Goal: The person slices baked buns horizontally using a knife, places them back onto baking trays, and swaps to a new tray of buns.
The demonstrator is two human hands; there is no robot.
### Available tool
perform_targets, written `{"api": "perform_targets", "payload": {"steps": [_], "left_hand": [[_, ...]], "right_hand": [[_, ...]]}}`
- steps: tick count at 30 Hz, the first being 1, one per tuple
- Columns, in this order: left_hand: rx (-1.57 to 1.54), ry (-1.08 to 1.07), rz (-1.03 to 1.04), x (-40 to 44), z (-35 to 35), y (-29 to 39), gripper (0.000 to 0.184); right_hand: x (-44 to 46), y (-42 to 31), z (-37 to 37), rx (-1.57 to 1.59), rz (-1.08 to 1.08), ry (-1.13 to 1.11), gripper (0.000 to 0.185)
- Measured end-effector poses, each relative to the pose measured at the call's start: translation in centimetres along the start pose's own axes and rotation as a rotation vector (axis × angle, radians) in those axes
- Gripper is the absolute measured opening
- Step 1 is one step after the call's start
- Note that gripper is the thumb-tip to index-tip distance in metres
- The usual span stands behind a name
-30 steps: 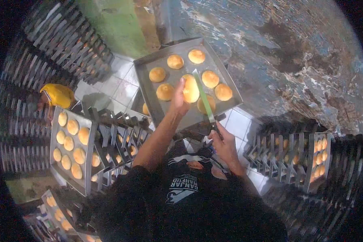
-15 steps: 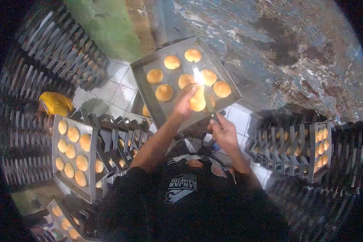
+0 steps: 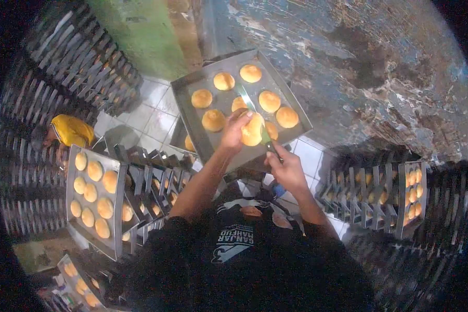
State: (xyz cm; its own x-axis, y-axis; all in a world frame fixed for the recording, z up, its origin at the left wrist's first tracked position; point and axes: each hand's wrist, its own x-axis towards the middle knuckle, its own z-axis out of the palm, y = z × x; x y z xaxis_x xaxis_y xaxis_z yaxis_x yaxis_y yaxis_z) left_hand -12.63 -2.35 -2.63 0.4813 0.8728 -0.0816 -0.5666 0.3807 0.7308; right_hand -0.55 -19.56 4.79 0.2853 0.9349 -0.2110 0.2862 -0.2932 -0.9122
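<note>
My left hand [image 3: 235, 134] is closed around a round golden bun [image 3: 251, 131], held above a square metal tray [image 3: 222, 101]. In my right hand [image 3: 287, 167] is a knife [image 3: 265, 136], gripped by its handle. Its blade runs along the right side of the bun, and its tip shows beyond my left fingers. Whether the blade is inside the bun or only against it, I cannot tell. Several more buns, among them one at the right corner [image 3: 287, 117], lie spaced out on the tray.
Left of me, a tray of buns [image 3: 90, 192] tops a stack of crisscrossed trays [image 3: 148, 174]. Another tray stack [image 3: 366, 192] stands at right. A person in a yellow top [image 3: 72, 130] is beyond the left stack. A worn blue wall [image 3: 343, 62] rises behind the tray.
The knife has shifted slightly along the bun, and the bright glare on its blade is gone. My right hand has moved a little down and left. The bun stays in my left hand.
</note>
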Motion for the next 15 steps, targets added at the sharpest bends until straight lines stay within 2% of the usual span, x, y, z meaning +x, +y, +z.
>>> {"api": "perform_targets", "payload": {"steps": [2, 3, 5, 9, 12, 15], "left_hand": [[-0.080, 0.002, 0.012, 0.6, -0.7, 0.6, 0.025], [-0.044, 0.008, 0.014, 1.1, -1.8, 0.9, 0.025], [-0.006, 0.036, -0.033, 0.9, -2.6, 2.1, 0.024], [0.086, -0.031, -0.043, 0.3, -1.7, 0.7, 0.025], [0.018, 0.040, -0.048, 0.1, 0.2, -0.5, 0.026], [-0.011, 0.076, 0.015, 1.3, -0.5, 0.2, 0.029]], "right_hand": [[-0.9, 1.5, 0.0, 0.033, -0.133, -0.001, 0.048], [-2.1, 1.4, -0.5, 0.029, -0.134, -0.012, 0.048], [-4.0, 0.7, -1.8, -0.096, 0.069, -0.087, 0.047], [-3.1, 1.2, -1.3, -0.022, -0.013, -0.081, 0.047], [-0.3, 0.1, -0.9, 0.035, 0.011, -0.078, 0.048], [-0.1, 1.0, -1.2, 0.038, -0.095, -0.083, 0.046]]}}
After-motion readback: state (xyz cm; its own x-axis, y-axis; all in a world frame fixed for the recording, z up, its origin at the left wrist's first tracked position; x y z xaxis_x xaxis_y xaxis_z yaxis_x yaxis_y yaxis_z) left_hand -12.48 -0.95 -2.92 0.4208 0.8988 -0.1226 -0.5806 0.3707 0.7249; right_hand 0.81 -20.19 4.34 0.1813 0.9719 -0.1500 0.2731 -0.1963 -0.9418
